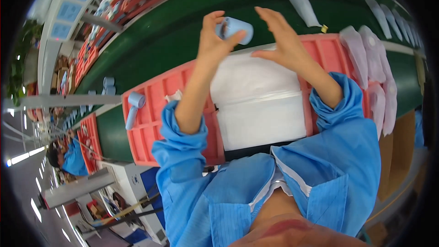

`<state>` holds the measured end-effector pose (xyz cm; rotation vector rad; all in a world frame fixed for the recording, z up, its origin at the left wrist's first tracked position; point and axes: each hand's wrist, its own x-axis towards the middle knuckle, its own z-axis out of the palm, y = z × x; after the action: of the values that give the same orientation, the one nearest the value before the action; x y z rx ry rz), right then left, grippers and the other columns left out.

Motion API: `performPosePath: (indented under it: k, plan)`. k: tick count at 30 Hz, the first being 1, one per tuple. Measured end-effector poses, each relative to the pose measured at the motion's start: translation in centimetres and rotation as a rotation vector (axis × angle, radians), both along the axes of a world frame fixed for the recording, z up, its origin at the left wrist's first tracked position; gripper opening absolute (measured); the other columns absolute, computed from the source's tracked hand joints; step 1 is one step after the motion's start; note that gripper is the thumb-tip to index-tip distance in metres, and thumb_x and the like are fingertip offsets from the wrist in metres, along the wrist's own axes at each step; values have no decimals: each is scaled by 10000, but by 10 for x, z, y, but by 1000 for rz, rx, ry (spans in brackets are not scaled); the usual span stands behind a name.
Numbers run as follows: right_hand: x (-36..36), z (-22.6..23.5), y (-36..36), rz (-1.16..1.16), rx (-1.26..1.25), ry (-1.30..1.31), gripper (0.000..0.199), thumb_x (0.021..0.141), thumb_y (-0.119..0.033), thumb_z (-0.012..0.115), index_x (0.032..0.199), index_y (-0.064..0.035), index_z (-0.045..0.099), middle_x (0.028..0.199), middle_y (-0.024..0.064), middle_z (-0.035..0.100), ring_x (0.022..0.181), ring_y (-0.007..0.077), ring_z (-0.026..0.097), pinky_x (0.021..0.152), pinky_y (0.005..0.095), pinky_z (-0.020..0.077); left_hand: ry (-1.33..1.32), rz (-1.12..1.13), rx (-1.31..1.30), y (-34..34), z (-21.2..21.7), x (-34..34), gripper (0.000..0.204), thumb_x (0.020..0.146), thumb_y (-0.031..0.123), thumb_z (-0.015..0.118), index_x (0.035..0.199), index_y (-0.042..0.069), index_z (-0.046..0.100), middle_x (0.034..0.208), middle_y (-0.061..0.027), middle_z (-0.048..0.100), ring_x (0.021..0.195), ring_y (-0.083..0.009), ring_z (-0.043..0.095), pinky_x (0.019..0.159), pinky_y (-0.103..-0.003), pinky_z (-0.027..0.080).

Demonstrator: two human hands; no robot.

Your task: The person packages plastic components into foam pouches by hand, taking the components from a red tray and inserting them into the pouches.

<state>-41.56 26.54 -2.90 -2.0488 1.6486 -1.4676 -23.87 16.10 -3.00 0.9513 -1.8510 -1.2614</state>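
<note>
Currently, the left hand (214, 39) grips a blue shell (242, 31) between thumb and fingers. Clock positions below take the white sheet (258, 77) as the dial centre and the top of the view as 12. The shell is held between 11 and 12 o'clock, above the green belt (169, 32). It is a smooth, short, rounded cylinder, apparently plastic; its hollow, darker end faces 9 o'clock. The right hand (284, 41), at 1 o'clock, is empty, its thumb and fingers spread wide, near the shell but not touching it.

The sheet is soft, matt and faintly wrinkled, with a crosswise seam or edge dividing it into an upper and a lower panel. On either side lies pink tray (141, 148) surface, rigid and moulded with raised ribs that form shallow compartments; the sheet hides whether both sides are one piece. At 9 o'clock the tray holds a blue unit (135, 105), a cylindrical head with a straight handle, and a crumpled white scrap (173, 96). At 2 o'clock, long translucent sleeves (376, 48) overlap the tray's edge.

On the belt, a pale wrapped piece (299, 4) lies at 1 o'clock, beside a small yellow tab (324, 29). At 10 o'clock, a red rack (132, 0) holds blue and white parts, blurred.
</note>
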Motion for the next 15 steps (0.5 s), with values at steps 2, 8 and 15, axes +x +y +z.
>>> performPosePath:
  k: [2,8,15]
  plan:
    - [-3,5,6,-17,-20,-21,709,664,-110,804,1296,-61,486,1229,145,522,1094,349,532,882,357,470,45,-57,-183,34,2,-27,764,723,164,814,1332,34,371,1190,-128,525,694,-115,571,524,-238,454]
    - [-39,15,3,-119,-54,33,545,609,-53,718,1113,-27,513,1040,164,530,920,369,563,769,398,491,340,-38,69,75,-13,-58,557,736,163,795,1175,43,474,1045,-89,558,784,-163,603,602,-290,475]
    - [-50,22,6,-174,-101,30,521,581,-3,646,1087,-33,524,1046,147,552,962,352,571,805,366,486,-629,-171,-452,94,-46,-68,257,770,234,755,867,55,599,900,-115,599,774,-274,627,628,-389,482]
